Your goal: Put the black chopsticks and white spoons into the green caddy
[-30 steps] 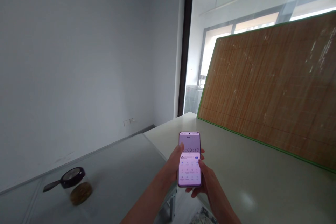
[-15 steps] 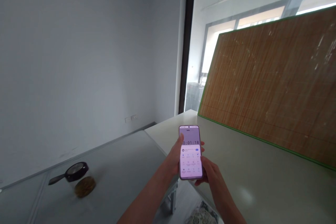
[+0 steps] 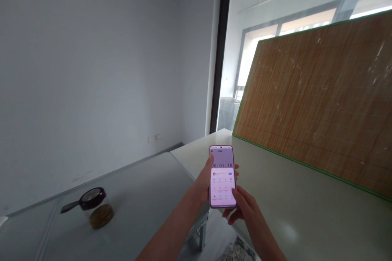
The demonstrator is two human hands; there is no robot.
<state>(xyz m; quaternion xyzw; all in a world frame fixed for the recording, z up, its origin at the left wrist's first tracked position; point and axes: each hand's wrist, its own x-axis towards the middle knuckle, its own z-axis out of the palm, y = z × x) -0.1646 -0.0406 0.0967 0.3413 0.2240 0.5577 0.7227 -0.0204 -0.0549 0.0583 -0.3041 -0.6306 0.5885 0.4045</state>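
Note:
A phone [image 3: 223, 183] with a lit screen showing a timer at 00:01:18 above a panel of small icons is held upright near the middle. My left hand [image 3: 204, 181] is wrapped round it from the left, thumb along the left edge and fingertips showing at the right edge. At the lower right of the phone is my right hand [image 3: 243, 206], its thumb over the screen's right side and its other fingers loosely curled below, apart from the thumb.
A clear jar [image 3: 101, 214] with brown contents, a dark lid and a dark handled item stands on the grey table [image 3: 137, 195]. A wooden board [image 3: 318, 102] with green edging leans on the white table [image 3: 275, 179] by the glass.
My right thumb has moved from the phone's right edge onto its screen, and the fingers below have loosened. The view has shifted slightly.

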